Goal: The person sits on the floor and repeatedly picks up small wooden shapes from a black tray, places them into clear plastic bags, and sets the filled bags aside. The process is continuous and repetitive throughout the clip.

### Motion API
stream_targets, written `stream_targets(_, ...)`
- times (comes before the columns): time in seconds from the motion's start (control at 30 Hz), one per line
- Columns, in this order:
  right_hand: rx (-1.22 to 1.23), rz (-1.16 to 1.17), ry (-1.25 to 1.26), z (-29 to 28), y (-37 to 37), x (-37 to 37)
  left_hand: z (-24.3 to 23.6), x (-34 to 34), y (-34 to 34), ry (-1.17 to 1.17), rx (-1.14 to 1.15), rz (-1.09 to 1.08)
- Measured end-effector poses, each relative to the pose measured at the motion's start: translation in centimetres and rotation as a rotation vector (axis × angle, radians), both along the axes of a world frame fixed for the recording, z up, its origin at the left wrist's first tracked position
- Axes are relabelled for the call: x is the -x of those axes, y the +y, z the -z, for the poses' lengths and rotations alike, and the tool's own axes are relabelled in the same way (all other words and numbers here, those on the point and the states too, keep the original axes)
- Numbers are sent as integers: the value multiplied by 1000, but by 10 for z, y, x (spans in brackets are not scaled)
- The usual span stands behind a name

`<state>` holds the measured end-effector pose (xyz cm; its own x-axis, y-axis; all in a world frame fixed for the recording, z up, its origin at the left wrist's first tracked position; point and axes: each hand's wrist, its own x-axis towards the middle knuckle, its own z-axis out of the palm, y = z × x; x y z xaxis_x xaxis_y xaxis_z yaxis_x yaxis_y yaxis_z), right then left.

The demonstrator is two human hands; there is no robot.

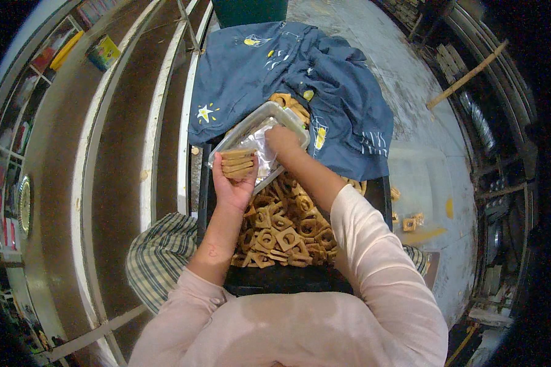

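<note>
The left hand [234, 183] is clenched around a small stack of flat tan pieces [237, 164], held just beside the clear plastic tray [246, 130]. To its right, the right hand [281, 139] reaches into that tray; whether its fingers are closed is hidden. Filling seems underway; next, setting the stack in squarely calls for care. Below both hands lies the heap of loose pieces [284, 229].

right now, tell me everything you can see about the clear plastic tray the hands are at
The clear plastic tray is a shallow rectangular container with rounded corners and a raised rim, glossy and see-through, seemingly thin plastic. It sits tilted over a black crate heaped with tan square ring pieces, its far end against a blue cloth. The right hand reaches into it; the left hand, at its near rim, holds a stack of tan pieces. Inside looks mostly bare.
</note>
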<state>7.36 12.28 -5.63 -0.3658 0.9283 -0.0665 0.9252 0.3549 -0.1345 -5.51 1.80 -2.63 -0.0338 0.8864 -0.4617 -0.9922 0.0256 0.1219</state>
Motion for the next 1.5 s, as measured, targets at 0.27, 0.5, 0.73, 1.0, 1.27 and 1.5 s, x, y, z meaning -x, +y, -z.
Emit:
stream_targets(0.27, -303, -22, 749, -62, -23, -21, 3, -3, -1, -20, -26, -64)
stream_targets(0.5, 104, 131, 1325, -105, -84, -42, -5, -13, -5, 8, -58, -60)
stream_targets(0.73, -600, -289, 773, -102, -90, -35, -16, -32, -19, 65, -173, 67)
stream_targets(1.0, -750, -125, 834, -107, -109, -32, -19, -44, -29, 117, -140, 139)
stream_targets(1.27, -450, 55, 652, -130, -141, -138, -38, -104, -44, -45, -348, 884)
stream_targets(1.5, -354, 584, -31, -87, -203, -345, -31, -233, -56, 617, -595, 1550)
